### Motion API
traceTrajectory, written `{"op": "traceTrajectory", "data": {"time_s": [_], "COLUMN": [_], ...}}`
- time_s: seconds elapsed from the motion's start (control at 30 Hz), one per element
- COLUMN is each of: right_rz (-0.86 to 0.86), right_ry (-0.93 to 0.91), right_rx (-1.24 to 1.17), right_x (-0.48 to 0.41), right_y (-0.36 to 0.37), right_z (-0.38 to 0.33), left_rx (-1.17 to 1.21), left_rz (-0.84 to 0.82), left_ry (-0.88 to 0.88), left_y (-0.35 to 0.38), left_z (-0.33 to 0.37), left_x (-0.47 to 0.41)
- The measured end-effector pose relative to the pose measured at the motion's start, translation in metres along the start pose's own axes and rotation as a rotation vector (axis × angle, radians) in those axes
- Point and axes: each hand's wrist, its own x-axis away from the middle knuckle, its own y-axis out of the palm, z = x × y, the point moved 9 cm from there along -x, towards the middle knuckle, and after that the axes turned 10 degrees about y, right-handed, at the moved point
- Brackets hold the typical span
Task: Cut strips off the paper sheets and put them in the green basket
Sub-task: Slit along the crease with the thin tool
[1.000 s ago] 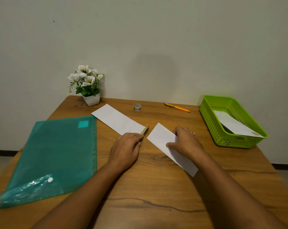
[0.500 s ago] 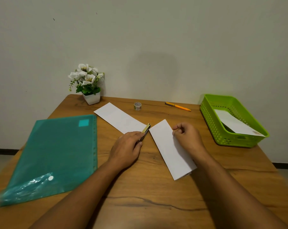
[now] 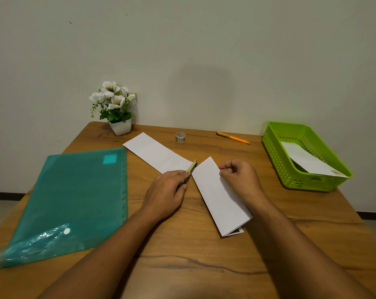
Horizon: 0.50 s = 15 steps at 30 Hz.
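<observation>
I see left hand [image 3: 165, 192] gripping cutter [image 3: 192, 167]; right hand [image 3: 239, 176] pinching strip [image 3: 217, 197] edge. Risk: weak pinch slips, strip falls short of green basket [image 3: 277, 160].

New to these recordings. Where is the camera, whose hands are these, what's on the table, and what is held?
No machine here: a person works with bare hands, and the one camera sits on their head, looking down. The left hand grips a small cutter; the right hand pinches the edge of a folded paper strip. The wooden table also holds another paper strip, a teal folder, a tape roll, an orange pen, a flower pot and the green basket with a white sheet in it.
</observation>
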Motion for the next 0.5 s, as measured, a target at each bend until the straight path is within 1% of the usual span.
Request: {"op": "traceTrajectory", "data": {"time_s": [0.27, 0.5], "right_rz": [0.068, 0.061], "right_ry": [0.004, -0.02], "right_rx": [-0.035, 0.003], "right_x": [0.0, 0.002], "right_y": [-0.016, -0.009], "right_z": [0.0, -0.002], "left_rx": [-0.005, -0.006], "left_rz": [0.007, 0.007], "left_ry": [-0.016, -0.011], "left_y": [0.001, 0.001], "left_z": [-0.003, -0.003], "left_x": [0.0, 0.0]}}
